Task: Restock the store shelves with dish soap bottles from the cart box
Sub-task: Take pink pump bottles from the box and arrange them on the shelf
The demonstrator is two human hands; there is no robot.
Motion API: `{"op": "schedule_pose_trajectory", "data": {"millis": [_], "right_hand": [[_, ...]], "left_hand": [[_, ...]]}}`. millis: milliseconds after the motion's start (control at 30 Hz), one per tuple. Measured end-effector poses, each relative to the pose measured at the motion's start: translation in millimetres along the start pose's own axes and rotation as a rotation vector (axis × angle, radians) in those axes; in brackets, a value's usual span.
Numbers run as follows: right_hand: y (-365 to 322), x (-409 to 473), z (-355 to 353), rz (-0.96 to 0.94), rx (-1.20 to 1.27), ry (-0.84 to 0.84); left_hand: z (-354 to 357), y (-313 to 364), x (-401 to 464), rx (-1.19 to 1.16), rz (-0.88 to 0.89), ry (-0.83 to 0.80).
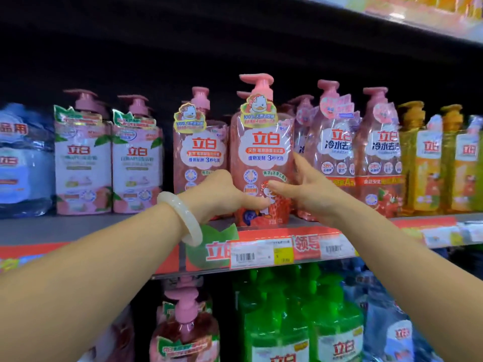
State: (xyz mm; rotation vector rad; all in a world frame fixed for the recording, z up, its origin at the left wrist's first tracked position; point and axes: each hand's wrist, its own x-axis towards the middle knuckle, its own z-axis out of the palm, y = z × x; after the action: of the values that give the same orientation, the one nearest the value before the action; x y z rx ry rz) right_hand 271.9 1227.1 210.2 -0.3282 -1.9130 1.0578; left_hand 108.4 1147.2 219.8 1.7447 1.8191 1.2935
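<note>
A: Where's your pink soap bottle (261, 158)?

B: Upright at the front edge of the shelf (86, 228), middle of the row, pump on top. Both your hands are on its lower half.

A: Left hand (222, 194)?

B: Wrapped around the bottle's left side, thumb across the front near the base. White bangle (183, 218) on that wrist.

A: Right hand (305, 192)?

B: On the bottle's right side. Your thumb presses the front label, fingers reach up along the right edge. So the hands are apart with the bottle clamped between them.

A: Neighbours?

B: Another pink bottle (198, 147) just beside it on the left, set a bit further back. Two pink-and-white bottles (109, 163) further left. Red-labelled pink bottles (358, 158) just right, then yellow bottles (439, 163) toward the shelf's right end.

A: Below?

B: Price tags (261, 253) on the shelf's front strip. Green bottles (300, 322) and one pink pump bottle (184, 325) on the lower shelf.

A: Bottle base touching the shelf?

B: Looks so, can't tell for sure.
</note>
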Motion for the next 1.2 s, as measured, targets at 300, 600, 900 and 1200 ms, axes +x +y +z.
{"op": "schedule_pose_trajectory", "data": {"millis": [300, 600, 900, 1200], "right_hand": [[-7.5, -4.4, 3.6, 0.021, -0.018, 0.039], [-12.8, -9.1, -0.3, 0.075, -0.003, 0.050], [-10.8, -15.8, 5.5, 0.096, -0.180, 0.199], [-70.1, -15.7, 94.0, -0.316, -1.017, 0.237]], "left_hand": [[2.5, 4.1, -4.1, 0.053, -0.010, -0.003], [11.5, 15.1, -15.7, 0.036, -0.032, 0.014], [12.1, 19.4, -20.3, 0.171, 0.002, -0.016], [-78.0, 16.7, -74.3, 0.857, 0.253, 0.195]]}}
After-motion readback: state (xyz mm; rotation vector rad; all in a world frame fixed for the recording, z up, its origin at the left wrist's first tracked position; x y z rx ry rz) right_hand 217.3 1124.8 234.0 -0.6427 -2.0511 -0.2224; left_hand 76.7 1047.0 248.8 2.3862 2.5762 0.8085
